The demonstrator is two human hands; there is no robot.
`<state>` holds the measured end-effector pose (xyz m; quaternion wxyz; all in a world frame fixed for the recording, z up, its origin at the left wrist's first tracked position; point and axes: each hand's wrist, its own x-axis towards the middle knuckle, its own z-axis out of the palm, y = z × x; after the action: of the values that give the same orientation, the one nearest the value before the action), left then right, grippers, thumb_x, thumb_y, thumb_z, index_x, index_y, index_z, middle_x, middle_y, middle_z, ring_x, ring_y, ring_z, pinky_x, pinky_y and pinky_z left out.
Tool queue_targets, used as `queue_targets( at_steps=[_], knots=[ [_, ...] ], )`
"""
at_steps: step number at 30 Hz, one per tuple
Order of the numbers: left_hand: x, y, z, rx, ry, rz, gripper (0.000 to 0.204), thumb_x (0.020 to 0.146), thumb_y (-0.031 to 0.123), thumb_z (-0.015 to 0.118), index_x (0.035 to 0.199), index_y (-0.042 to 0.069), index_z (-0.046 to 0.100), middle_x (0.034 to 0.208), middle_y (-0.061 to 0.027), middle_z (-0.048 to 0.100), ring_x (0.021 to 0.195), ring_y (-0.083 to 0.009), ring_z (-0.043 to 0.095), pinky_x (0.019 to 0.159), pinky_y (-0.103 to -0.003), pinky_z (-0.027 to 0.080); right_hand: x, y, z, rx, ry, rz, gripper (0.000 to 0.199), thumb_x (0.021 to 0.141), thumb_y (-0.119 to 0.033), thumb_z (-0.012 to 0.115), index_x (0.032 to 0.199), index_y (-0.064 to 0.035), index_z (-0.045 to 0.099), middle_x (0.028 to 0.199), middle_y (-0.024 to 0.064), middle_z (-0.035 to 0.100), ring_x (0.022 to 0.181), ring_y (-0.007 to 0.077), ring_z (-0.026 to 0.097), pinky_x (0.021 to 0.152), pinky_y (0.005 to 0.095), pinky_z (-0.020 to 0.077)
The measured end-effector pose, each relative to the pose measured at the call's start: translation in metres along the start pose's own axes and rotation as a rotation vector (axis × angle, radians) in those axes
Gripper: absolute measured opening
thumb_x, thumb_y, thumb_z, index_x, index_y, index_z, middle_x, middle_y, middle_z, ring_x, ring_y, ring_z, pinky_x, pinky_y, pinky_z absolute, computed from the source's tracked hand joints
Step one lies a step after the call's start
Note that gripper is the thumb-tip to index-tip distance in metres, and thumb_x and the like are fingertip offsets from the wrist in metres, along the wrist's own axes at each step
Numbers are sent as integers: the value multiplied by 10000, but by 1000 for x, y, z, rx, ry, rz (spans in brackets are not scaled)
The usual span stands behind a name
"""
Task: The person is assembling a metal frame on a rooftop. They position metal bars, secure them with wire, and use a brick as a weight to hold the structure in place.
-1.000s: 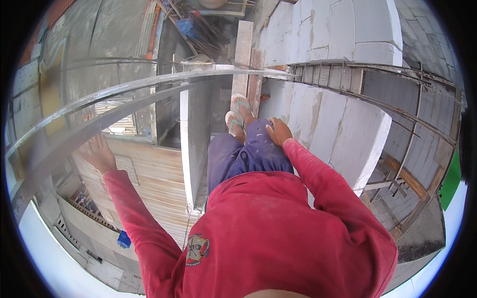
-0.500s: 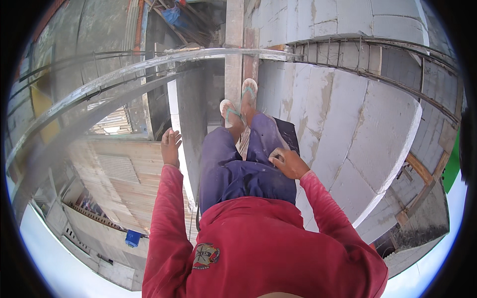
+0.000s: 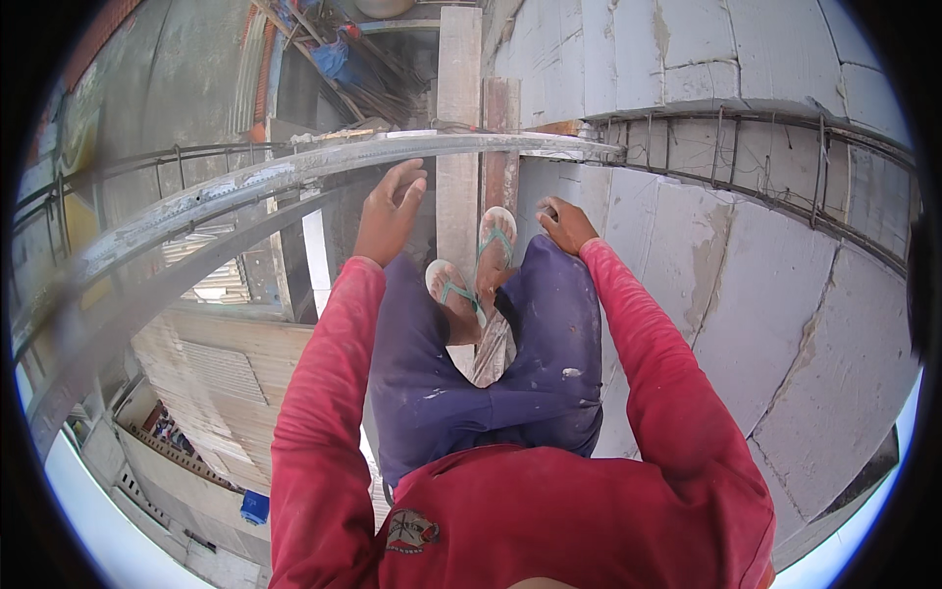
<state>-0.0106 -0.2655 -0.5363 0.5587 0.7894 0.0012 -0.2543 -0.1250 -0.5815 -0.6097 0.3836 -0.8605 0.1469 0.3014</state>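
Note:
My left hand (image 3: 390, 211) is open and empty, reaching forward with its fingertips just short of a long, pale, mortar-smeared metal bar (image 3: 294, 169); whether they touch it I cannot tell. Beyond my right knee, my right hand (image 3: 566, 226) hangs with loosely curled fingers, a gap between thumb and fingers and nothing seen in it. It is nearest to the white block wall (image 3: 677, 245). My feet, in white flip-flops (image 3: 497, 234) with green straps, stand on a narrow wooden plank (image 3: 458, 196) between my bent knees.
A rebar cage (image 3: 726, 147) runs along the block wall on the right. At the left, a second long bar (image 3: 196, 265) lies below the first. Wooden boards (image 3: 235, 383), a blue container (image 3: 255, 507) and a blue plastic bag (image 3: 334, 61) appear lower down, showing a drop.
Both hands have moved forward, away from my body, the left one up to the metal bar. My knees have spread and bent more, and the view has shifted.

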Motion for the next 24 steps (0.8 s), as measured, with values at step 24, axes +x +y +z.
queue_targets(
  at_steps=[24],
  knots=[
    [154, -116, 91, 564, -465, 307, 435, 943, 312, 578, 1255, 10, 560, 1102, -218, 662, 1021, -324, 656, 869, -405, 510, 233, 100, 156, -465, 412, -508, 423, 869, -72, 510, 1290, -105, 515, 1192, 94, 535, 1207, 290, 476, 965, 414, 441]
  ],
)
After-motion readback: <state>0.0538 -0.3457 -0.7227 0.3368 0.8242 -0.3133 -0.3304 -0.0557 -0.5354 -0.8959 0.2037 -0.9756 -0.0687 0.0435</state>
